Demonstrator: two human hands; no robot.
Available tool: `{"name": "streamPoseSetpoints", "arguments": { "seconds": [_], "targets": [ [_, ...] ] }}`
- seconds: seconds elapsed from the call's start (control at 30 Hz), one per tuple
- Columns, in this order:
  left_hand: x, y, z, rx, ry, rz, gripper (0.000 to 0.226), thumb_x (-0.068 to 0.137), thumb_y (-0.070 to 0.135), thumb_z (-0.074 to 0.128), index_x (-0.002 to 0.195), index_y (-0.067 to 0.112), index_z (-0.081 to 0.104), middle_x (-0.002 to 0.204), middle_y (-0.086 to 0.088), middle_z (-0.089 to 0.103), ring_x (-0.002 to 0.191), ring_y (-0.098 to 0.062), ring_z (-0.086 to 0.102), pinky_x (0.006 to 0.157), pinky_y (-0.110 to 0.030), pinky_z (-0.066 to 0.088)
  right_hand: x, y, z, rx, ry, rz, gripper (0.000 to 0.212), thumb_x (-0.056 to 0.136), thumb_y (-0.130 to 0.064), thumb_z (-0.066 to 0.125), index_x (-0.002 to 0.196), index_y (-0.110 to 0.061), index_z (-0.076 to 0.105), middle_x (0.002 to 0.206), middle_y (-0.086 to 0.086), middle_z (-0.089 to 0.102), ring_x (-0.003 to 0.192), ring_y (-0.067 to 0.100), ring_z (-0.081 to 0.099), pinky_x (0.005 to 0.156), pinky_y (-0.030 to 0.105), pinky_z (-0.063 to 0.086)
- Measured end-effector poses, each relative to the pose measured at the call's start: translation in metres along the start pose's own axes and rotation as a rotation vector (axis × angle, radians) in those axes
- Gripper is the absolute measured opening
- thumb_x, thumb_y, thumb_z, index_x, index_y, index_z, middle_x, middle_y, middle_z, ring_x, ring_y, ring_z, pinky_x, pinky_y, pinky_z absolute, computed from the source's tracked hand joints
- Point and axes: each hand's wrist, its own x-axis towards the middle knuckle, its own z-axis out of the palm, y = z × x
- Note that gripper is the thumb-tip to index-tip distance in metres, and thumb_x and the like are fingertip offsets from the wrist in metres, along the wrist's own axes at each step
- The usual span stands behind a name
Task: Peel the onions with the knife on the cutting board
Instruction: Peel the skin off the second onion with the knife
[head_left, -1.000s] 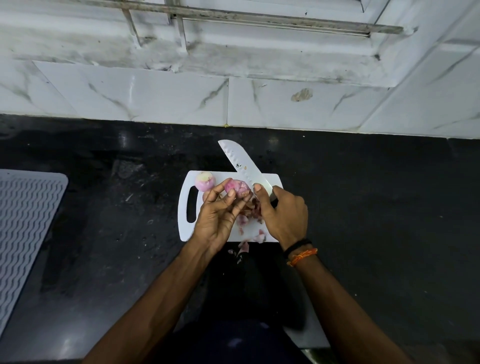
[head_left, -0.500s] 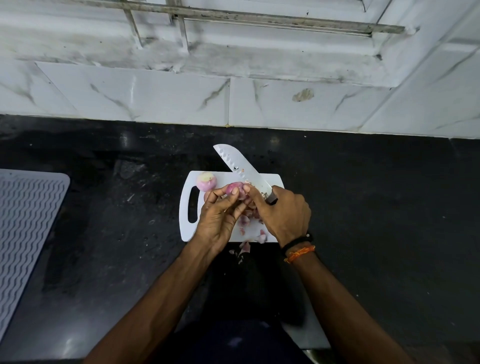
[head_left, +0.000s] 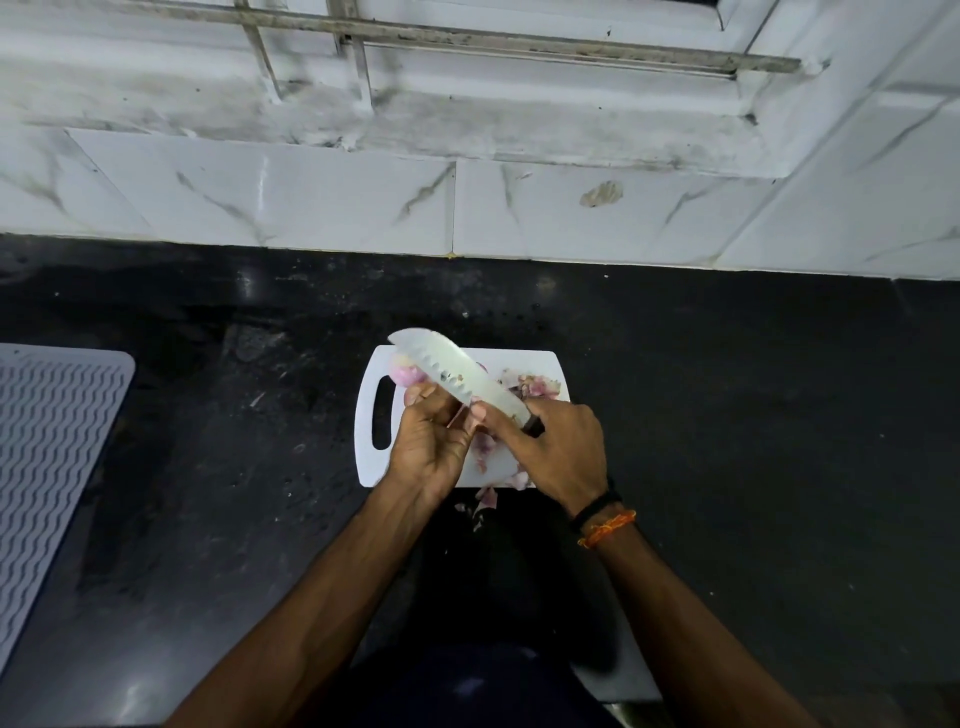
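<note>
Two bare forearms reach up from the bottom of the frame over a black table (head_left: 727, 395). A few pink peel scraps (head_left: 485, 501) lie on the table at the near edge of a white cutting board (head_left: 535, 364) in the centre. Over the board, the left hand (head_left: 434, 447) curls its fingers, seemingly pinching a thin strip of skin; what else it holds is hidden. Beside it to the right, touching, the right hand (head_left: 563, 449) grips a knife (head_left: 457, 376), its pale blade slanting to the upper left above the left fingers. A peeled onion (head_left: 404, 372) sits under the blade tip. Loose peelings (head_left: 535, 387) lie at the board's far right.
</note>
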Motion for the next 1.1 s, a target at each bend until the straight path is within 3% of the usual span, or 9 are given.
{"name": "streamPoseSetpoints", "arguments": {
  "seconds": [0.13,0.23,0.33,0.47,0.6,0.77,0.87,0.97,1.1],
  "targets": [
    [0.000,0.002,0.000,-0.004,-0.047,0.002,0.046,0.083,0.012,0.068,0.126,0.008,0.052,0.105,-0.015,0.072,0.093,-0.027,0.074,0.079,-0.038,0.061,0.006,0.004,-0.010,0.006,0.035,0.087,0.065,0.079,-0.081,0.049,0.090,-0.022,0.075,0.061,-0.010,0.064,0.056,0.006,0.060,0.049,0.029,0.045],
    [0.000,0.002,-0.003,0.028,-0.103,0.015,0.026,0.091,0.001,0.060,0.116,0.004,0.056,0.104,-0.014,0.072,0.096,-0.027,0.074,0.088,-0.045,0.059,0.009,0.008,-0.012,-0.008,0.003,0.162,0.050,0.082,-0.077,0.054,0.073,-0.029,0.063,0.053,-0.014,0.054,0.054,0.007,0.056,0.051,0.025,0.036],
    [0.002,0.000,-0.003,0.026,-0.096,0.043,0.032,0.095,-0.009,0.051,0.125,0.004,0.054,0.100,-0.010,0.074,0.092,-0.022,0.074,0.093,-0.050,0.055,0.010,0.010,-0.013,-0.010,-0.003,0.186,0.051,0.084,-0.076,0.053,0.068,-0.029,0.061,0.050,-0.016,0.050,0.056,0.010,0.055,0.056,0.026,0.037],
    [0.003,0.003,-0.004,0.038,-0.103,0.066,0.040,0.083,-0.005,0.060,0.122,0.003,0.058,0.122,-0.016,0.067,0.105,-0.026,0.071,0.095,-0.047,0.055,0.012,0.008,-0.012,-0.065,-0.016,0.211,0.065,0.085,-0.081,0.043,0.082,-0.022,0.070,0.053,-0.015,0.051,0.065,0.016,0.061,0.061,0.031,0.048],
    [0.001,0.004,-0.004,0.065,-0.114,0.082,0.032,0.090,-0.011,0.053,0.117,0.004,0.061,0.116,-0.013,0.071,0.097,-0.021,0.074,0.094,-0.046,0.055,0.011,0.002,-0.011,-0.117,-0.003,0.174,0.057,0.088,-0.077,0.044,0.065,-0.026,0.056,0.054,-0.014,0.051,0.057,0.011,0.057,0.056,0.029,0.045],
    [0.000,0.004,-0.003,0.081,-0.101,0.106,0.032,0.092,-0.014,0.050,0.114,0.005,0.062,0.110,-0.012,0.071,0.092,-0.019,0.074,0.089,-0.041,0.058,0.014,0.003,-0.010,-0.123,-0.018,0.101,0.069,0.088,-0.078,0.043,0.080,-0.015,0.072,0.062,-0.008,0.064,0.058,0.011,0.060,0.058,0.036,0.053],
    [0.000,0.003,-0.003,0.070,-0.108,0.107,0.033,0.092,-0.013,0.050,0.117,0.004,0.061,0.118,-0.015,0.068,0.095,-0.019,0.074,0.092,-0.042,0.057,0.012,0.003,-0.010,-0.075,0.001,0.117,0.060,0.089,-0.076,0.046,0.072,-0.021,0.066,0.056,-0.010,0.058,0.053,0.008,0.056,0.050,0.029,0.044],
    [0.000,0.003,-0.001,0.059,-0.124,0.107,0.034,0.090,-0.012,0.052,0.120,0.003,0.059,0.126,-0.016,0.064,0.103,-0.022,0.072,0.092,-0.042,0.057,0.014,0.001,-0.013,-0.075,0.009,0.156,0.056,0.091,-0.071,0.047,0.057,-0.027,0.046,0.051,-0.012,0.051,0.050,0.007,0.052,0.050,0.024,0.037],
    [0.000,0.003,-0.003,0.066,-0.121,0.115,0.034,0.086,-0.009,0.056,0.116,0.004,0.061,0.121,-0.015,0.067,0.101,-0.022,0.072,0.088,-0.039,0.060,0.014,0.002,-0.011,-0.141,-0.013,0.118,0.055,0.090,-0.074,0.043,0.060,-0.028,0.050,0.056,-0.011,0.055,0.052,0.007,0.053,0.051,0.024,0.036]
  ]
}}
